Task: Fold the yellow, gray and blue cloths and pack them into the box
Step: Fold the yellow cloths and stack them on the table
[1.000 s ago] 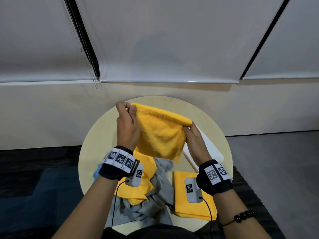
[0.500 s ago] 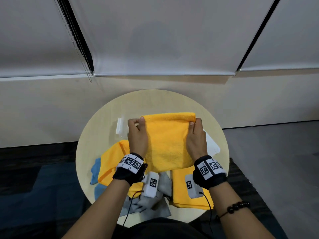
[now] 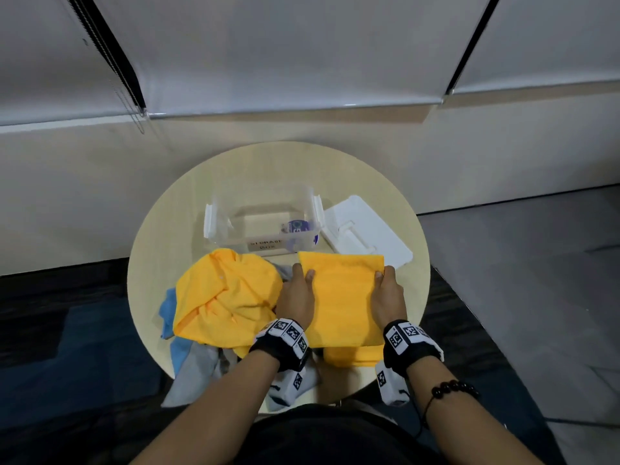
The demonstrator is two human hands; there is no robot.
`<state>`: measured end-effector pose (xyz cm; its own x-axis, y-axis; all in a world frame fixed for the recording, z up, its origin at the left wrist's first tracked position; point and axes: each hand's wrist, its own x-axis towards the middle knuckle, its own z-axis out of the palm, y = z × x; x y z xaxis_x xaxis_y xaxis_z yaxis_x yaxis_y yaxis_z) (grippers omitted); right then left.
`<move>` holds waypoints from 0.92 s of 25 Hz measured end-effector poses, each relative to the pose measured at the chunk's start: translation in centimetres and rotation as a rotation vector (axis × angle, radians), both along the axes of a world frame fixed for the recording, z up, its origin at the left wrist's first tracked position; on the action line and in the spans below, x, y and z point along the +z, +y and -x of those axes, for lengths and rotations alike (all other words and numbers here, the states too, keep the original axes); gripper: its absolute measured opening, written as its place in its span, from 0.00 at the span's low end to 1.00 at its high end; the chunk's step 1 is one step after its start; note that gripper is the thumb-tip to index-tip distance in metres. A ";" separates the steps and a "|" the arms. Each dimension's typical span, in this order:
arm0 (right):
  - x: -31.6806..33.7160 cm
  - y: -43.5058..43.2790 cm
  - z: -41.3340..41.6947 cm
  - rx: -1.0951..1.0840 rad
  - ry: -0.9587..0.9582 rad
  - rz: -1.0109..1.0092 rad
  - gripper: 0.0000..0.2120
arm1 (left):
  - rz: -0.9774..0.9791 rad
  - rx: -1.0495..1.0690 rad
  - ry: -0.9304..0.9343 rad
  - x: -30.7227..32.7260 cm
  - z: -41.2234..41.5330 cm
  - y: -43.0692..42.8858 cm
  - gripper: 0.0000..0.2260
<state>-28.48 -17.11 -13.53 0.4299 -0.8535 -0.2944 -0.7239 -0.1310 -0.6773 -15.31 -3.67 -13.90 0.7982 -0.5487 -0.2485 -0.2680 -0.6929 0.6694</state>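
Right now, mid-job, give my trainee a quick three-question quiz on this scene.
1. Where is the white lid relative to the clear box? A) on it B) on the table, to its right C) on the floor
2. True or false: the clear box already holds a cloth.
3. What do the left hand and right hand both hold?
Key: 1 B; 2 false; 3 the folded yellow cloth.

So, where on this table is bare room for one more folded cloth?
Bare wood: the arc behind the clear box to the table rim, and the patch left of the box. Crowded: the near half, with the crumpled yellow cloth and the folded yellow cloth, and the right side, with the white lid.
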 end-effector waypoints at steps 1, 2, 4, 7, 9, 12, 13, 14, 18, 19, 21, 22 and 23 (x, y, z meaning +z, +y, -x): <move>-1.0 0.2 0.7 -0.012 0.029 -0.019 0.12 | -0.037 -0.020 -0.013 -0.9 0.7 0.1 0.18; -1.9 0.4 1.5 -0.023 0.055 -0.036 0.11 | -0.070 -0.038 -0.017 -1.8 1.4 0.1 0.18; -3.3 0.5 2.6 -0.034 0.099 -0.060 0.10 | -0.110 -0.049 0.015 -3.1 2.5 -0.2 0.20; -4.5 -0.3 3.5 -0.051 0.168 -0.100 0.09 | -0.126 -0.035 0.098 -4.2 3.5 -1.4 0.24; -5.0 -1.0 3.7 -0.054 0.208 -0.117 0.09 | -0.144 -0.038 0.102 -4.6 4.0 -2.3 0.22; -5.6 -2.0 3.9 -0.065 0.235 -0.136 0.10 | -0.160 0.001 0.103 -5.2 4.6 -3.5 0.19; -5.9 -2.2 3.9 -0.072 0.224 -0.152 0.12 | -0.174 0.017 0.112 -5.4 4.7 -3.8 0.20; -6.1 -2.5 4.1 -0.076 0.208 -0.170 0.14 | -0.191 0.031 0.120 -5.7 4.8 -4.1 0.20; -7.1 -2.8 5.3 -0.045 0.198 -0.252 0.19 | -0.252 0.055 0.143 -7.2 5.2 -4.6 0.21; -7.5 -2.8 5.6 -0.016 0.212 -0.256 0.18 | -0.272 0.060 0.149 -7.5 5.4 -4.6 0.20; -8.1 -2.8 6.2 0.034 0.221 -0.241 0.16 | -0.313 0.057 0.123 -8.2 6.0 -4.6 0.19; -8.3 -2.9 6.3 0.042 0.215 -0.232 0.15 | -0.323 0.052 0.096 -8.5 6.4 -4.6 0.19; -8.4 -2.9 6.3 0.043 0.207 -0.224 0.15 | -0.326 0.045 0.072 -8.7 6.7 -4.5 0.18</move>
<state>-34.82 -19.97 -21.97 0.3756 -0.7398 -0.5582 -0.8466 -0.0289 -0.5314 -21.99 -8.14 -22.60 0.7941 -0.3953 -0.4617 -0.1920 -0.8839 0.4265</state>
